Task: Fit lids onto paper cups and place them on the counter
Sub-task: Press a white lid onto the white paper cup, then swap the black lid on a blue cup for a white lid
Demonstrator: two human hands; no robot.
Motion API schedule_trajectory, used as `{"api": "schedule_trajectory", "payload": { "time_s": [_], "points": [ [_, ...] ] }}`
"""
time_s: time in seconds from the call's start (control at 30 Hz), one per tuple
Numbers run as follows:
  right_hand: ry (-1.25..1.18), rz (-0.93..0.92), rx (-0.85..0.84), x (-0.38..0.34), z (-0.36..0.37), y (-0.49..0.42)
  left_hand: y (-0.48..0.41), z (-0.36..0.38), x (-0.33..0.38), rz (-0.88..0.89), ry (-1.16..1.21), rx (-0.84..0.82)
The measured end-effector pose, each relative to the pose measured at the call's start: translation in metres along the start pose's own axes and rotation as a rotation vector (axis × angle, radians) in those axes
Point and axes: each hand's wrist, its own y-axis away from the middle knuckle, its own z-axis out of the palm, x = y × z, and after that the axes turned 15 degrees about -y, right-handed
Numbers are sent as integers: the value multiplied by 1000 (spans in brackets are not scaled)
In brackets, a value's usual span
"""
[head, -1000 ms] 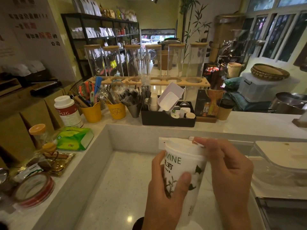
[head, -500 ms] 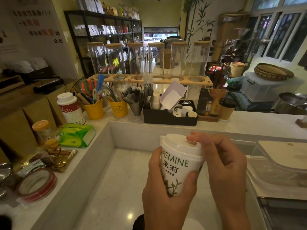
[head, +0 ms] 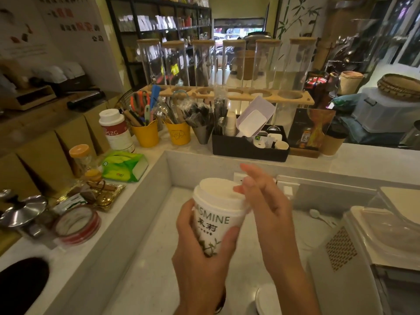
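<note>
Wrapped round the paper cup [head: 214, 226], the left hand [head: 200, 258] holds it upright, long axis vertical; the right hand [head: 266, 208], fingers loosely spread, touches the white lid [head: 218, 192] at its right rim. Beyond the grip the raised counter [head: 363, 162] lies bare, beside a black organiser [head: 247, 148]

The low bench [head: 141, 264] under my hands is bare to my left and ahead, open for passing. A white machine [head: 341, 269] blocks my right. The raised ledge [head: 363, 160] straight on has clear room at its right end; a black tray [head: 247, 148], yellow pots [head: 146, 135] and a tissue pack [head: 123, 165] crowd its middle and left.
</note>
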Motion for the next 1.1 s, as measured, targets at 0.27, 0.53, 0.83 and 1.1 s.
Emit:
{"api": "schedule_trajectory", "payload": {
  "time_s": [0.27, 0.53, 0.83, 1.1],
  "points": [
    [21, 377, -366, 96, 35, 35, 8, -23, -129, -222, 135, -230],
    [328, 623, -252, 219, 69, 59, -26, -34, -223, -371, 68, -390],
    [442, 731, -71, 301, 106, 82, -35, -43, -310, -454, -134, -617],
    [311, 784, 54, 293, 104, 85, -39, -36, -323, -412, -14, -670]
  ]
}}
